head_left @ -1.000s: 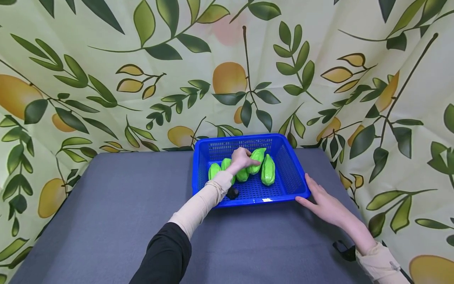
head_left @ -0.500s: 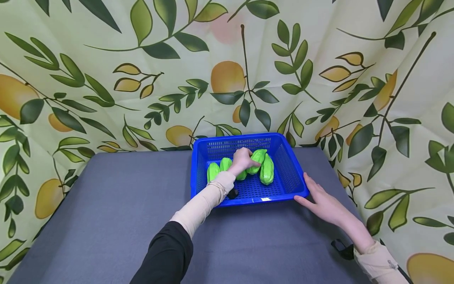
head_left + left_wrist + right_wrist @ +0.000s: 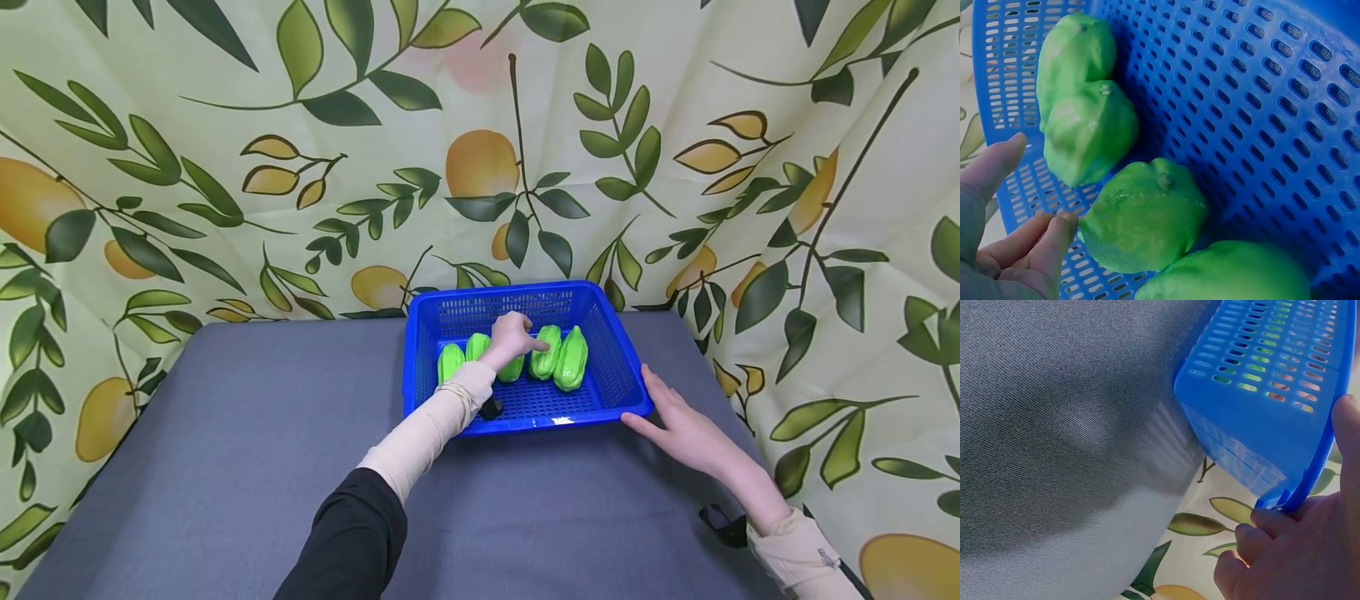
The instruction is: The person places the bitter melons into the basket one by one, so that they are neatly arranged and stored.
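Note:
The left hand [image 3: 512, 340] is inside the blue plastic basket [image 3: 517, 427], above bright green, ribbed, elongated vegetables. Its thumb and fingers stand apart with nothing between them; in the left wrist view, fingertips [image 3: 1066, 220] are at or touching one green vegetable [image 3: 1147, 215]. Beside the thumb lies a green vegetable [image 3: 546, 354], leaning against another green vegetable [image 3: 572, 360] to its right. More lie to the left, partly hidden by hand and wrist. The right hand [image 3: 686, 425] rests on the basket's front right corner, its thumb [image 3: 1347, 419] at the rim and its fingers around the outside.
The basket stands at the back of a table with a grey cloth [image 3: 285, 467]. Behind and beside it hangs a leaf-and-fruit patterned curtain [image 3: 337, 167]. A black strap [image 3: 723, 527] is near the right wrist, and a dark object [image 3: 491, 408] near the left wrist.
The left hand has let go of a green vegetable, which now lies lower in the basket, and the rightmost one has shifted slightly right. The right hand stays at the corner.

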Available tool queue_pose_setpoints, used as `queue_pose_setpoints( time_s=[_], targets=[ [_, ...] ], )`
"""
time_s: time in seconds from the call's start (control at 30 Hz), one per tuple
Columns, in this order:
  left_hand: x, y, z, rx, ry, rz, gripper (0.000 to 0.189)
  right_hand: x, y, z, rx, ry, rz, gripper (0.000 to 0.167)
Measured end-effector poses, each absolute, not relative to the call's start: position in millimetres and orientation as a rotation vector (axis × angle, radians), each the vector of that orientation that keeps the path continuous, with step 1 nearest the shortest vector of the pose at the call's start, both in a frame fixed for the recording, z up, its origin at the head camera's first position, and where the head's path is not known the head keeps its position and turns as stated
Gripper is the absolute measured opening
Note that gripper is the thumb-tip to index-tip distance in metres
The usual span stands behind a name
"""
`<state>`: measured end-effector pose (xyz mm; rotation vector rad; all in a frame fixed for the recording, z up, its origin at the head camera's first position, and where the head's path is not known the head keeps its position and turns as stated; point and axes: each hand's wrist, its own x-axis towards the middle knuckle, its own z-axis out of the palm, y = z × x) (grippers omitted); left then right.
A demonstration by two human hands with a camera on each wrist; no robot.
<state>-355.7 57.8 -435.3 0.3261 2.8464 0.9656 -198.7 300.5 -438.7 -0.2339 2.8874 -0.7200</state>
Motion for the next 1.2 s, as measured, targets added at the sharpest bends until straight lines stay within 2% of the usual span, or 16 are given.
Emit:
queue_pose_setpoints(
  time_s=[0.43, 0.73, 1.2],
  targets=[
    [-355, 47, -422, 0.452, 2.573, 1.360, 0.052, -196, 298, -438, -0.249, 2.896, -0.713, 0.094],
    [-347, 44, -409, 0.518, 2.486, 1.396, 0.055, -196, 298, -437, -0.247, 2.889, -0.717, 0.094],
    [-338, 24, -396, 0.562, 2.429, 1.519, 0.049, -196, 297, -434, -0.258, 2.879, -0.709, 0.094]
  ],
)
